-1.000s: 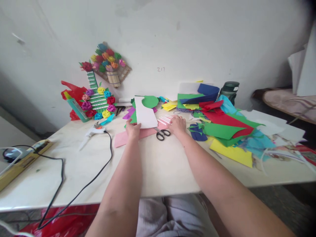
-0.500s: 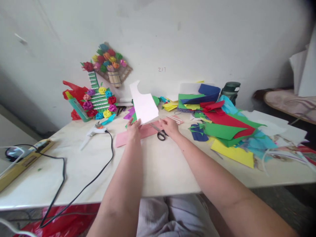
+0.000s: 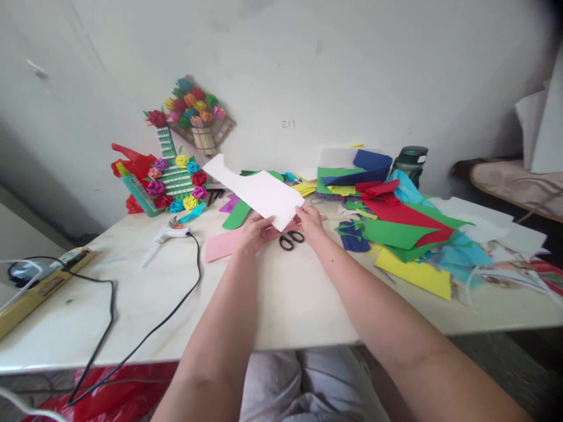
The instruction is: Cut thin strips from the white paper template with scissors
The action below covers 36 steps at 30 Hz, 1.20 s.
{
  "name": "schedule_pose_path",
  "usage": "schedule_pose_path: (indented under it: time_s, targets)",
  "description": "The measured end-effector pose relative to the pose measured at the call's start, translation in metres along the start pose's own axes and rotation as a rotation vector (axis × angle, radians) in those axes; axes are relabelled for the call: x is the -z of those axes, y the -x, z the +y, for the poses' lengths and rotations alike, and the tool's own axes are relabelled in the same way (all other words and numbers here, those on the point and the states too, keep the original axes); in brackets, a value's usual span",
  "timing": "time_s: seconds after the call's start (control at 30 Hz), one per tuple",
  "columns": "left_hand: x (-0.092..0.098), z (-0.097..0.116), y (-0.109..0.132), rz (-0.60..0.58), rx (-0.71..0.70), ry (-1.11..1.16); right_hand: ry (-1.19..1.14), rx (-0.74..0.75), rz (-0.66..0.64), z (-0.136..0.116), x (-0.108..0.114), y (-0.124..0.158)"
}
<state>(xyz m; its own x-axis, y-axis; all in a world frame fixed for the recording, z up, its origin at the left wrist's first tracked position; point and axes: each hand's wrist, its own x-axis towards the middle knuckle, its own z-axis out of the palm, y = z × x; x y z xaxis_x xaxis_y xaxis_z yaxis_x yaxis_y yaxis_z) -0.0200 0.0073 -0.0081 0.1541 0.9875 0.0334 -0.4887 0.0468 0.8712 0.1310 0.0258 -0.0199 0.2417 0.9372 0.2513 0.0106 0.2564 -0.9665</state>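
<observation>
A white sheet of paper or card (image 3: 266, 194) with a curved cut-out on one side is held up above the table by both hands. My left hand (image 3: 256, 230) pinches its lower left edge. At the lower right corner my right hand (image 3: 309, 221) grips it too. Below the hands lie scissors (image 3: 287, 241); their black handles show, while the blades are hidden. Pink paper (image 3: 220, 245) lies under my left hand and runs on behind it. A green paper piece (image 3: 236, 215) lies just left of the white sheet.
A white glue gun (image 3: 169, 234) with a black cord rests at the left, near a power strip (image 3: 48, 284). Paper-flower decorations (image 3: 178, 179) and a glue bottle (image 3: 139, 190) stand behind it. Coloured paper scraps (image 3: 396, 231) and a dark bottle (image 3: 410, 164) are at the right.
The white sheet has turned anticlockwise, its narrow end swinging down to the left. My right hand, formerly beside the sheet, is now on its corner, and my left hand has shifted slightly right.
</observation>
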Motion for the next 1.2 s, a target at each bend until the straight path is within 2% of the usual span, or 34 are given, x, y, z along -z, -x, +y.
schedule_pose_path:
  time_s: [0.1, 0.2, 0.27, 0.33, 0.47, 0.6, 0.8, 0.97, 1.07, 1.2]
  targets:
    - [0.003, 0.001, 0.000, 0.056, 0.058, -0.048, 0.073, 0.001, -0.036, 0.002, 0.005, -0.003]
    - [0.004, 0.000, -0.002, 0.073, 0.041, -0.087, 0.198, 0.057, -0.082, -0.002, 0.010, -0.003]
    - [0.004, 0.000, -0.003, 0.128, -0.036, -0.073, 0.393, 0.143, -0.102, -0.010, 0.012, 0.000]
    - [0.004, 0.001, -0.005, 0.206, -0.113, -0.039, 0.680, 0.247, -0.130, -0.020, 0.013, 0.006]
    - [0.006, 0.003, -0.007, 0.305, -0.181, 0.010, 1.135, 0.322, -0.317, -0.043, 0.010, 0.025]
    - [0.006, 0.003, -0.007, 0.370, -0.215, 0.038, 1.351, 0.261, -0.491, -0.058, 0.005, 0.042]
    - [0.006, 0.003, -0.007, 0.417, -0.202, 0.086, 1.419, 0.295, -0.521, -0.059, -0.004, 0.049]
    - [0.009, 0.003, -0.008, 0.407, -0.217, 0.129, 1.335, 0.282, -0.452, -0.053, -0.002, 0.041]
    - [0.009, 0.004, -0.007, 0.407, -0.239, 0.159, 1.144, 0.146, -0.384, -0.045, 0.000, 0.033]
    - [0.009, 0.005, -0.006, 0.424, -0.237, 0.184, 0.658, -0.196, -0.317, -0.033, -0.005, 0.028]
